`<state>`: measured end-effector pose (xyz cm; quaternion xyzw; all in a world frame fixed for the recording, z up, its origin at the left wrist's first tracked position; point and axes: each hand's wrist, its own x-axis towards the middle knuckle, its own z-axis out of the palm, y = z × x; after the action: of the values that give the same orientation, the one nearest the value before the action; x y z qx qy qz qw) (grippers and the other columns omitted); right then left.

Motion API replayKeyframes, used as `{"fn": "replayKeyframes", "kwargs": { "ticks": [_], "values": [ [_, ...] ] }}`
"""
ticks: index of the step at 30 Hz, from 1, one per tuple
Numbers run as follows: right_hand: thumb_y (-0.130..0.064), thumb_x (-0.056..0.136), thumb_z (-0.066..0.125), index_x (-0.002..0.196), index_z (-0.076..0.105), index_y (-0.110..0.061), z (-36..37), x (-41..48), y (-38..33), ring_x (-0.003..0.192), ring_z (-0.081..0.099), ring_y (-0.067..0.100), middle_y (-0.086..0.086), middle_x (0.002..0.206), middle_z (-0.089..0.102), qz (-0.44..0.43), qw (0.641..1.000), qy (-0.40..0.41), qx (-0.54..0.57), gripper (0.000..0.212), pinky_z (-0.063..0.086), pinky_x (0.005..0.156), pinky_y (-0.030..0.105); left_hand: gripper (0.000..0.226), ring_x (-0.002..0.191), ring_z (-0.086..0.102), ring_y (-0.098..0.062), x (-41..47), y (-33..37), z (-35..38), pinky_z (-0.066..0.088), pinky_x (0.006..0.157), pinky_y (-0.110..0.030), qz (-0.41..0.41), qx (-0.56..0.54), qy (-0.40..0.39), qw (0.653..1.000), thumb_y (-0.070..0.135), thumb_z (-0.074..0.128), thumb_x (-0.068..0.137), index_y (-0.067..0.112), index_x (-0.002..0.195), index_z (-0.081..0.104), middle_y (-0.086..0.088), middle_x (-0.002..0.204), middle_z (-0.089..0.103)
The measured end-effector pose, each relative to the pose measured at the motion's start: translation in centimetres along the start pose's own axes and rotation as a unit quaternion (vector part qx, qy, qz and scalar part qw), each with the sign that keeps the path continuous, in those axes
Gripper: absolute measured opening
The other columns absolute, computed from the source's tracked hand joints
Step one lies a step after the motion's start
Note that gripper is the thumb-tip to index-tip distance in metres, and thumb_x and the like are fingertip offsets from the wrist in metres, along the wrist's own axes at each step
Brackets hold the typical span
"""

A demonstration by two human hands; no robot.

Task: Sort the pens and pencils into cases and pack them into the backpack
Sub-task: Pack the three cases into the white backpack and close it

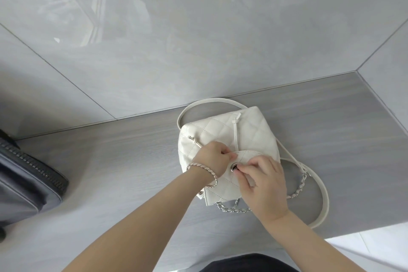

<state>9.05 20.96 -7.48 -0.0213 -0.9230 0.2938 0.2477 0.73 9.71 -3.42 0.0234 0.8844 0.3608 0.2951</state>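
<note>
A small white quilted backpack [223, 130] stands on the grey counter [123, 161], close to the back wall. Its flap [247, 155] is folded down over the front, with a round metal snap [234, 166] at the flap's edge. My left hand [213, 158], with a braided bracelet on the wrist, pinches the flap's left edge. My right hand [263, 180] rests on the flap, with curled fingertips pinching at the snap. No pens, pencils or cases are in view.
A dark grey zippered bag [28, 174] lies at the counter's left edge. White straps and a silver chain [298, 190] trail from the backpack to the right, near the counter's front edge. Glossy grey tiled walls close in behind and on the right.
</note>
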Motion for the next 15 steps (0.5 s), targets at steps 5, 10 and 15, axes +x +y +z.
{"fn": "replayKeyframes", "kwargs": {
  "ticks": [5, 10, 15],
  "values": [
    [-0.029, 0.083, 0.054, 0.067, 0.061, -0.014, -0.9, 0.4, -2.9, 0.066, 0.051, 0.015, -0.001, 0.062, 0.061, 0.146, 0.983, -0.107, -0.027, 0.023, 0.039, 0.054, 0.027, 0.017, 0.073, 0.049, -0.018, -0.1, -0.1, 0.1, 0.036, 0.056, -0.021, -0.004, -0.005, 0.007, 1.000, 0.026, 0.057, 0.088, 0.017, 0.073, 0.059, 0.007, 0.061, 0.048],
    [-0.027, 0.084, 0.055, 0.059, 0.055, -0.013, -1.8, 2.3, -3.7, 0.067, 0.055, 0.031, 0.006, 0.059, 0.061, 0.271, 0.931, -0.244, -0.031, 0.029, 0.046, 0.063, 0.034, 0.014, 0.071, 0.050, -0.017, -0.5, -0.5, 0.5, 0.037, 0.057, -0.019, 0.003, -0.009, 0.020, 1.000, 0.027, 0.058, 0.087, 0.019, 0.076, 0.061, 0.008, 0.061, 0.049],
    [-0.014, 0.082, 0.065, 0.053, 0.056, -0.012, -2.5, 3.3, -3.2, 0.035, 0.054, 0.010, 0.007, 0.050, 0.062, 0.452, 0.818, -0.249, 0.252, 0.030, 0.044, 0.041, 0.018, 0.015, 0.071, 0.050, -0.017, -0.5, -0.8, 0.5, 0.036, 0.055, -0.020, 0.006, -0.007, 0.027, 1.000, 0.029, 0.057, 0.087, 0.018, 0.079, 0.062, 0.008, 0.061, 0.049]
  ]
}}
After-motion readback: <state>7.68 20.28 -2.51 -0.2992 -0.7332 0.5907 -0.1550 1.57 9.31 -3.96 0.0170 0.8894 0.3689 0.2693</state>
